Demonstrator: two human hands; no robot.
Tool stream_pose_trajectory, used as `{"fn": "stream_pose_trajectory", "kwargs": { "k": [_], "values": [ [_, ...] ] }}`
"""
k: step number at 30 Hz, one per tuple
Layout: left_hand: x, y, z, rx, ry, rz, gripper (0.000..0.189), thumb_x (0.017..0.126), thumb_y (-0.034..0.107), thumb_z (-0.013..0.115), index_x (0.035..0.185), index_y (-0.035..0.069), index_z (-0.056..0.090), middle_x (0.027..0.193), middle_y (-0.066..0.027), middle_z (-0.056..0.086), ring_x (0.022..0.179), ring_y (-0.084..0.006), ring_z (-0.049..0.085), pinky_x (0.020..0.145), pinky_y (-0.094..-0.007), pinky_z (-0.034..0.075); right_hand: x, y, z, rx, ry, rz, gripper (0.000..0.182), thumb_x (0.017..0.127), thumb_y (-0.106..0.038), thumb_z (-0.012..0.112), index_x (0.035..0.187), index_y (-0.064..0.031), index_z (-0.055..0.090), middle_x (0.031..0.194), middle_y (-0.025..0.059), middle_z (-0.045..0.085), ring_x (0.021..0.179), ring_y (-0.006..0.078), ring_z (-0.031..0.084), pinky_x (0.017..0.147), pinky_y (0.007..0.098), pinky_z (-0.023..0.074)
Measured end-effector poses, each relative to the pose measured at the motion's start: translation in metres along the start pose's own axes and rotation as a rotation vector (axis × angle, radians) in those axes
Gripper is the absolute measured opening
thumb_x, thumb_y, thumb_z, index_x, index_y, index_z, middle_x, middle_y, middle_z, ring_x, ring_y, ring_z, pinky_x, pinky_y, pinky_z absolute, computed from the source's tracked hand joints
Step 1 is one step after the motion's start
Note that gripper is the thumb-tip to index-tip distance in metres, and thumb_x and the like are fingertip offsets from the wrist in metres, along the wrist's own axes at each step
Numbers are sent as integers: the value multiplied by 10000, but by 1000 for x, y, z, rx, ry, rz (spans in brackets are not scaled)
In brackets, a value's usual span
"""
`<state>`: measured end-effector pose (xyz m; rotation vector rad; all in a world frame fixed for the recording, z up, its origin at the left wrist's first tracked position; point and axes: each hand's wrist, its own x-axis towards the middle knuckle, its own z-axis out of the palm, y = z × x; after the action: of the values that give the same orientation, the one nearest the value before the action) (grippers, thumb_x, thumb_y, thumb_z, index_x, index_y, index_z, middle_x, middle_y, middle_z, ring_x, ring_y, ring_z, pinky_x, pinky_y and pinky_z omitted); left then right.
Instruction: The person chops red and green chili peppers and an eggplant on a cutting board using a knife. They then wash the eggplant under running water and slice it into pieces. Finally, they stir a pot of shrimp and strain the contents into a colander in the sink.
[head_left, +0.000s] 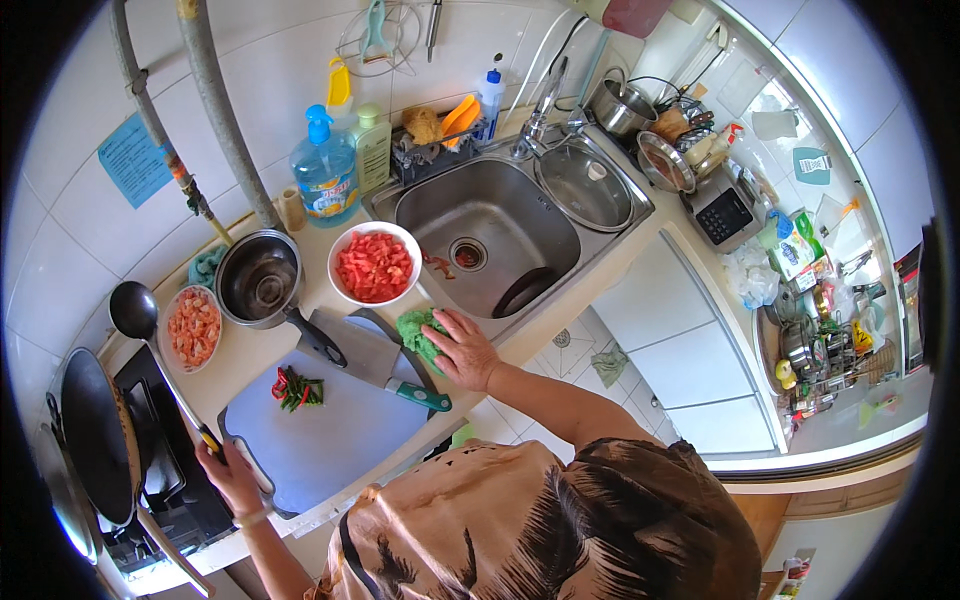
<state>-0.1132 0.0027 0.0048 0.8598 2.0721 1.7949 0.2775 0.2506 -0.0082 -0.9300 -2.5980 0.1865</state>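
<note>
My left hand (232, 471) grips the handle of a ladle (133, 309) with a dark bowl, raised at the left over the counter. Spread over a green cloth (412, 330), my right hand (466, 354) presses near the sink's front corner. A blue-grey cutting board (330, 442) lies between my hands, bearing cut green and red peppers (301, 391). A cleaver (367, 352) with a green handle rests across its far right part. Behind the board are a white bowl of diced tomato (375, 264), a small saucepan (259, 279) and a bowl of peeled shrimp (193, 328).
A wok (94, 435) stands on the cooktop at the far left. The steel sink (487, 210) has red scraps near its drain. Soap bottles (326, 172) and a sponge caddy (435, 154) line the wall. Pots and packages crowd the right-hand counter (701, 277).
</note>
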Motion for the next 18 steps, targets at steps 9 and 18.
{"fn": "stream_pose_trajectory", "kwargs": {
  "k": [9,18],
  "values": [
    [-146,75,62,-151,-39,-291,241,994,182,410,1194,47,423,608,21,430,460,-44,386,387,-197,329,3,12,16,128,63,-66,522,853,-286,567,1329,-98,467,1391,182,368,1272,389,341,1036,511,302],
    [-225,128,131,-163,-45,-214,157,990,151,439,1105,43,431,614,0,454,425,-47,373,379,-187,312,-8,35,12,560,93,-194,646,908,-307,508,1452,-65,258,1473,248,247,1334,438,255,1080,532,205]
  ]
}}
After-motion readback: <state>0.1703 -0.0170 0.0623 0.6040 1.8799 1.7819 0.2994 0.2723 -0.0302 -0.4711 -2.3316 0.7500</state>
